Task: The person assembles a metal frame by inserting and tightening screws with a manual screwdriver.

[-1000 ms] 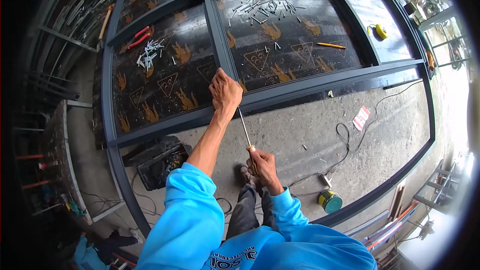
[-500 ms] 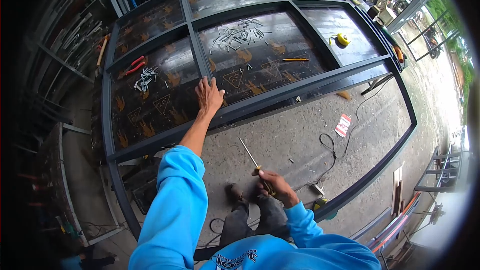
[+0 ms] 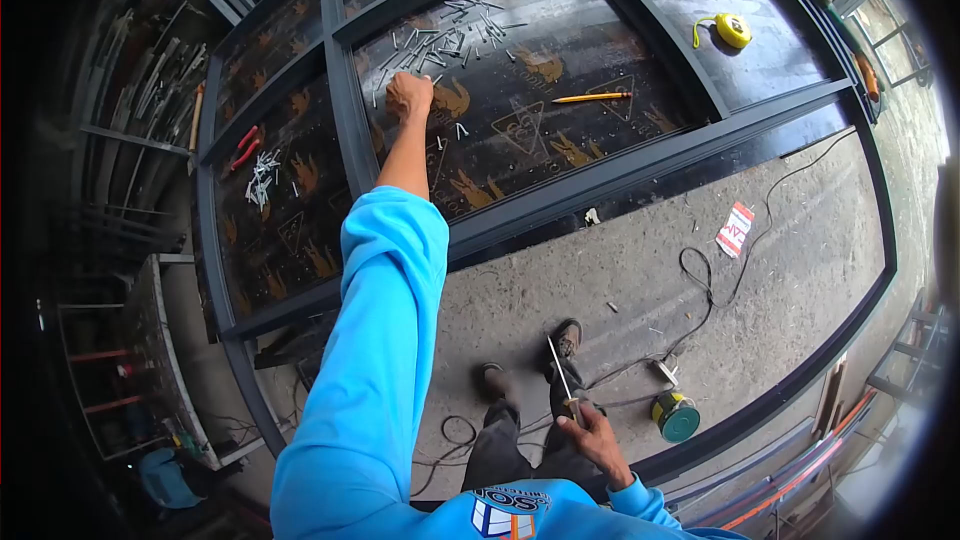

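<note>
My left hand [image 3: 410, 95] reaches over the dark board, its fingers curled down at the near edge of a scattered pile of silver screws [image 3: 450, 38]. Whether a screw is between the fingertips is hidden. Low in front of my body, my right hand [image 3: 597, 442] grips a screwdriver [image 3: 562, 368] by its handle, with the long thin shaft pointing up and forward. A dark grey metal frame [image 3: 590, 195] with crossbars lies over the board. On the board to the right of my left hand is a yellow pencil [image 3: 592, 97].
Red pliers [image 3: 246, 148] lie beside a smaller screw pile [image 3: 263, 180] on the left. A yellow tape measure [image 3: 733, 31] sits in the right-hand section. A cable [image 3: 705, 280], a red-and-white card [image 3: 735, 230] and a round green-and-yellow object [image 3: 677, 416] are on the concrete floor.
My left hand has left the frame bar and moved forward to the screws, its fingers now curled. My right hand still holds the screwdriver, now lower and closer to my body.
</note>
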A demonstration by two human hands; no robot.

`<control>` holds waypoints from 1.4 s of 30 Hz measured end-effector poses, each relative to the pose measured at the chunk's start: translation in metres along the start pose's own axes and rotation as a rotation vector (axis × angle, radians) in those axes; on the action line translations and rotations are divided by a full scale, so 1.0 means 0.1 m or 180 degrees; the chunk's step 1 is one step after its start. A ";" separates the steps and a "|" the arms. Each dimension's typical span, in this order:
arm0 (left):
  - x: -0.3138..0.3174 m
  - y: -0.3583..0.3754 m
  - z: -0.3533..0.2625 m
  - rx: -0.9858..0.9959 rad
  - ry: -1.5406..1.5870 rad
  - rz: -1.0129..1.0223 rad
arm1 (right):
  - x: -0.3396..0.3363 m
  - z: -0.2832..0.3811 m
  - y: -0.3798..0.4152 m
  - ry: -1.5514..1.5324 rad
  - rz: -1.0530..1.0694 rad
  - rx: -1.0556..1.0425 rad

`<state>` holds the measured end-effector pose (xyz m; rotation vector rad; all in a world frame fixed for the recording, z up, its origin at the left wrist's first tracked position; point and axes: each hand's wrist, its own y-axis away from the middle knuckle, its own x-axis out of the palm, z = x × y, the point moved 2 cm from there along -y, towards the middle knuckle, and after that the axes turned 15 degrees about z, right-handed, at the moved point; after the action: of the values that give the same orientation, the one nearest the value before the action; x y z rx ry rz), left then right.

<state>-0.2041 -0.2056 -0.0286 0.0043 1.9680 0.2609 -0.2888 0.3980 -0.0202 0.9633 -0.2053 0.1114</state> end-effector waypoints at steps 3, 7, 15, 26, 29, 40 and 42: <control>0.06 -0.34 -0.06 -0.0125 -0.0185 0.0585 | -0.07 -0.03 -0.02 -0.0110 0.0042 0.0243; -0.19 -0.23 -0.04 -0.0068 -0.0258 0.1030 | -0.02 0.13 -0.09 -0.0014 0.0071 -0.0597; -0.01 -0.08 0.33 0.0332 0.0313 0.0133 | 0.42 0.07 -0.20 0.0220 -0.0291 -0.0881; 0.05 -0.46 0.48 0.0486 0.0353 0.0162 | 1.11 -0.45 0.37 -0.0593 -0.1131 -0.0168; 0.17 -0.32 0.48 0.0887 -0.0149 -0.0783 | 1.45 -0.47 0.42 -0.1384 -0.1143 -0.0385; -0.51 2.87 2.00 0.0676 0.4332 0.2288 | 1.79 0.05 -0.23 -0.0548 -0.1242 -0.1784; -0.43 3.03 2.28 0.0437 0.4515 0.2395 | 1.82 0.17 -0.32 -0.0229 -0.1111 -0.1937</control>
<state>-0.0155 0.1263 -0.0200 0.8748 3.3205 0.7530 -0.1075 0.3665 0.0034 0.3846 -0.1221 -0.2946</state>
